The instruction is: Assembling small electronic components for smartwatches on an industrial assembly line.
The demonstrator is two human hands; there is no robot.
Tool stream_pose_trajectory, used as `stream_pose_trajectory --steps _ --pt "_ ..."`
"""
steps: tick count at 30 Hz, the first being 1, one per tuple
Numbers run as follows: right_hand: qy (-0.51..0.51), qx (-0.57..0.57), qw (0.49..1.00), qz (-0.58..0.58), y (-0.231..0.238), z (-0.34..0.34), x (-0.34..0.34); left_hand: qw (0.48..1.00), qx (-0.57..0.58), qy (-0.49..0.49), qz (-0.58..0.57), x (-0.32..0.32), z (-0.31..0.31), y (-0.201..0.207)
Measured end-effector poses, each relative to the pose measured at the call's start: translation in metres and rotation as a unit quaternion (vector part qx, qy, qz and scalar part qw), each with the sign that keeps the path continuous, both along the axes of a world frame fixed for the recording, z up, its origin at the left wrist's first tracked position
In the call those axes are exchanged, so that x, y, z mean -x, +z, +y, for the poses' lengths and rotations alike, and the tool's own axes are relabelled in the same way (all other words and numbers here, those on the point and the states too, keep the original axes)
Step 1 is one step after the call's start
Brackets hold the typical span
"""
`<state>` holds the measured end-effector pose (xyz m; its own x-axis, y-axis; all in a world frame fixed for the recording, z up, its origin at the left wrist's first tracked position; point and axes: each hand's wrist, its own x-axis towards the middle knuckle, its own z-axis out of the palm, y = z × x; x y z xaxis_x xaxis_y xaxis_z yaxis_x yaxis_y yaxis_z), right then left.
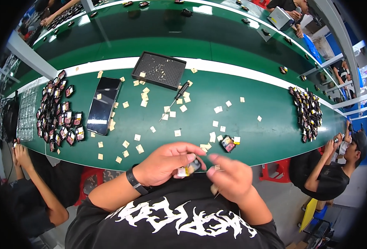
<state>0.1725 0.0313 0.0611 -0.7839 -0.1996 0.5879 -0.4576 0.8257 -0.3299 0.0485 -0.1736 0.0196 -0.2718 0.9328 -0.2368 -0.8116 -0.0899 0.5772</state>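
Black and probably plastic, the unit [195,165] sits pinched between thumb and fingers of the left hand [162,163]. It looks light and stiff, perhaps slick; hold it by its edges. Just right of that grip, the right hand [232,176] blurs; I cannot tell whether it grips anything.

Held part [195,165] is seemingly cased in plastic | phone [104,108] is fronted with glossy glass | tray [159,78] is textured in matt plastic
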Motion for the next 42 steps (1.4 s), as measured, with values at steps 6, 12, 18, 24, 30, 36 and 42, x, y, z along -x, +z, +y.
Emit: stream_pose_trajectory --steps 6,12,18,24,30,36,42 --pt "-0.221 0.344 0.86 -0.306 0.001 0.001 -0.011 0.984 0.081 0.115 0.107 -0.001 -0.009 0.006" --pt "-0.196 0.367 0.816 -0.401 -0.005 -0.007 -0.008 0.968 0.073 0.166 0.173 -0.013 -0.002 -0.002" --pt "-0.083 0.574 0.665 -0.471 0.003 -0.022 0.001 0.952 0.141 0.166 0.214 -0.017 -0.003 0.003" --pt "-0.06 0.66 0.566 -0.49 -0.011 -0.034 0.006 0.902 0.171 0.185 0.351 -0.026 -0.001 -0.005" --pt "-0.069 0.729 0.491 -0.471 -0.016 -0.039 0.012 0.854 0.201 0.167 0.45 -0.026 -0.003 0.0" --pt "-0.09 0.743 0.498 -0.437 -0.016 -0.043 0.009 0.878 0.2 0.161 0.404 -0.025 -0.002 -0.003" --pt "-0.102 0.665 0.612 -0.416 -0.018 -0.044 0.005 0.958 0.154 0.148 0.189 -0.017 -0.003 -0.001"
